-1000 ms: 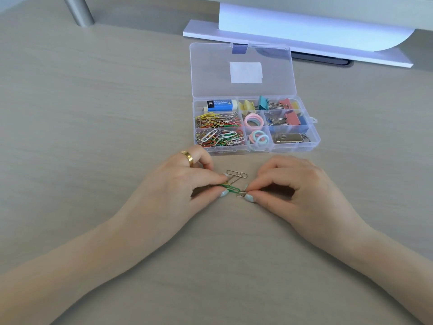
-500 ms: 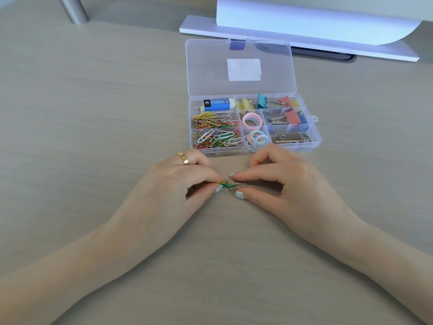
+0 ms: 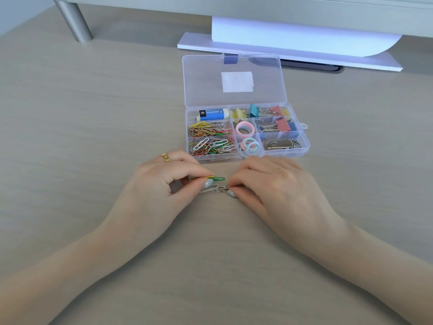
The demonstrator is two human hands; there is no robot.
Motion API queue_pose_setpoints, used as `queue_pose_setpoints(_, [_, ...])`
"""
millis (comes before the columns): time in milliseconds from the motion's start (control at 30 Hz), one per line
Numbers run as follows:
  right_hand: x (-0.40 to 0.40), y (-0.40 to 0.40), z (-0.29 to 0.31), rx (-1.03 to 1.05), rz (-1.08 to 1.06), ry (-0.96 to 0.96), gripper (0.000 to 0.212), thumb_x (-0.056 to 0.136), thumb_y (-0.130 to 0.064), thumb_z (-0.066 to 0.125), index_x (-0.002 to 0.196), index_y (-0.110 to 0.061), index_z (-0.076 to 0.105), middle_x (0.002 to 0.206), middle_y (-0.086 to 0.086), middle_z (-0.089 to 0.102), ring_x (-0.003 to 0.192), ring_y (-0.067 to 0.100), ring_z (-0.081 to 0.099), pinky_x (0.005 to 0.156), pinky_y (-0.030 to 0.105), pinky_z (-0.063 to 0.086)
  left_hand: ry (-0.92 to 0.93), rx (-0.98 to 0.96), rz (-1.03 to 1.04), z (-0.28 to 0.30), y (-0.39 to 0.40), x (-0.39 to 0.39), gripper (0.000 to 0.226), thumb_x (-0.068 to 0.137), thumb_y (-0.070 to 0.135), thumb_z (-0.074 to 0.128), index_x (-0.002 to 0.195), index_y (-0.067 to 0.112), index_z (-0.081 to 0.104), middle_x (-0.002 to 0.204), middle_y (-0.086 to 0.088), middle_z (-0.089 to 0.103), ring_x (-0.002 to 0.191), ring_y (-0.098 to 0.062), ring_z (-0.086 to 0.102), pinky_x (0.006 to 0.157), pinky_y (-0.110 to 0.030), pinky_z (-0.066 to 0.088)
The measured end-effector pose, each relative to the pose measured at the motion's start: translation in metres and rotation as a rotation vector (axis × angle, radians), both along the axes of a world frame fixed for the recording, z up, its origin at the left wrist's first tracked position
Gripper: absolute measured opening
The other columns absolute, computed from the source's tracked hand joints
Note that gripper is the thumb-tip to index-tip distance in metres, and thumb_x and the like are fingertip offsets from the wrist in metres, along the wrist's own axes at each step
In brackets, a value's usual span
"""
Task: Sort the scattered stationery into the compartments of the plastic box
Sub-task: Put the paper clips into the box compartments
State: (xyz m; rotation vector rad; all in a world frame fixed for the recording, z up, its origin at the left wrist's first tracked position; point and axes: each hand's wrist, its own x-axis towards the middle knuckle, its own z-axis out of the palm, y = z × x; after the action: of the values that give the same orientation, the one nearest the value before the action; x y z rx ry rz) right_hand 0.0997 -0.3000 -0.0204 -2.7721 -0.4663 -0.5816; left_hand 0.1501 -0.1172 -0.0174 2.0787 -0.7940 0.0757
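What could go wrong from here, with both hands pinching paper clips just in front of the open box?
1. The left hand pinches several clips at once, a green clip on top; one could slip out in transit.
2. The silver clips between the hands may be hooked together and drag along.
3. Both paper clip compartments look heaped, so additions could spill over the dividers.

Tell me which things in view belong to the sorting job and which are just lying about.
Job: left hand pinching green and yellow paper clips; right hand on silver clips; open plastic box with sorted clips, rings, binder clips, eraser.

Lying about: white board behind the box, curled paper, metal leg.
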Motion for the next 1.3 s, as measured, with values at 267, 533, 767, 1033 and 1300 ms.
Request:
queue_pose_setpoints(267, [0.002,-0.002,-0.001,-0.052,0.048,-0.039,0.025,0.084,-0.024,0.043,0.071,-0.015,0.063,0.070,0.000,0.061,0.061,0.023,0.057,0.054,0.034,0.044,-0.110,-0.066,0.108,0.001,0.003,0.010,0.010,0.081,0.027,0.059,0.088,0.029,0.066,0.081,0.014,0.060,0.077,-0.003,0.052,0.070,-0.006,0.034])
queue_pose_setpoints(533, [0.003,-0.007,-0.004,0.012,0.075,0.030,0.017,0.082,-0.022,0.048,0.073,-0.016,0.062,0.072,-0.002,0.060,0.063,0.021,0.055,0.059,0.033,0.042,-0.193,-0.011,0.220,0.003,-0.011,0.043,0.019,0.081,0.027,0.056,0.092,0.022,0.071,0.083,0.025,0.052,0.082,-0.010,0.045,0.075,-0.017,0.035])
queue_pose_setpoints(767, [0.003,-0.013,-0.002,0.138,0.124,0.028,0.015,0.084,-0.023,0.052,0.077,-0.017,0.064,0.075,-0.004,0.061,0.067,0.017,0.054,0.061,0.031,0.039,-0.345,0.093,0.192,-0.004,-0.008,0.047,0.028,0.083,0.034,0.046,0.089,0.025,0.072,0.091,0.013,0.052,0.086,-0.010,0.039,0.076,-0.031,0.026])
queue_pose_setpoints(1033, [0.035,-0.019,0.010,0.367,0.059,-0.030,0.014,0.083,-0.016,0.057,0.073,-0.013,0.065,0.072,-0.002,0.061,0.068,0.003,0.045,0.062,0.032,0.044,-0.343,0.132,0.163,-0.007,-0.005,0.047,0.031,0.084,0.035,0.043,0.095,0.025,0.071,0.092,0.014,0.053,0.089,-0.011,0.038,0.075,-0.025,0.021])
queue_pose_setpoints(1300, [0.087,0.001,0.024,0.309,0.024,-0.059,0.015,0.081,-0.019,0.057,0.073,-0.015,0.069,0.072,0.000,0.063,0.067,0.019,0.055,0.064,0.039,0.045,-0.341,0.126,0.153,-0.009,-0.003,0.043,0.029,0.084,0.033,0.045,0.097,0.026,0.070,0.098,0.016,0.056,0.094,-0.012,0.043,0.081,-0.026,0.024])
